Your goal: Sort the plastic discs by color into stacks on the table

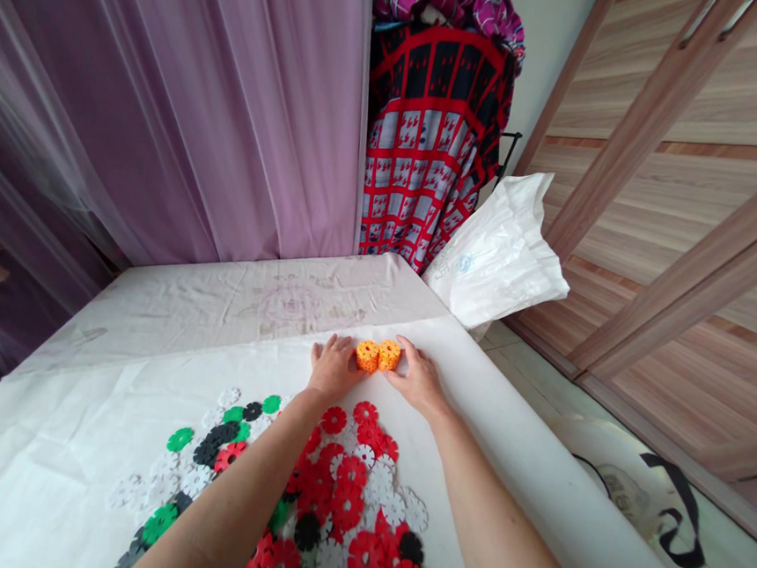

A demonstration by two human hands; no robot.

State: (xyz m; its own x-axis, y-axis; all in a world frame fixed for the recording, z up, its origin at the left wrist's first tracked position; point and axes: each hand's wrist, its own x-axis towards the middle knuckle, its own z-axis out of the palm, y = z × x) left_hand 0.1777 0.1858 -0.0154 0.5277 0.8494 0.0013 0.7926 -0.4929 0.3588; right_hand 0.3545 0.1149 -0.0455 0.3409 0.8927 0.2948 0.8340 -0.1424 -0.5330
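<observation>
Two short stacks of orange notched plastic discs stand upright side by side on the white cloth. My left hand (333,366) is at the left orange stack (367,354), its thumb and index finger against the side and its other fingers spread over the cloth. Around the right orange stack (389,354) curve the thumb and index finger of my right hand (419,378). Nearer to me, loose red discs (350,502), white discs (329,561), green discs (160,523) and black discs (307,532) lie scattered and overlapping, partly hidden by my left forearm.
The white cloth (74,434) covers a bed-like surface, whose right edge drops to the floor. A white plastic bag (501,250) stands beyond that edge. Purple curtains (248,113), hanging patterned fabric (423,146) and a wooden wardrobe (676,213) surround it. A black strap (683,514) lies at right.
</observation>
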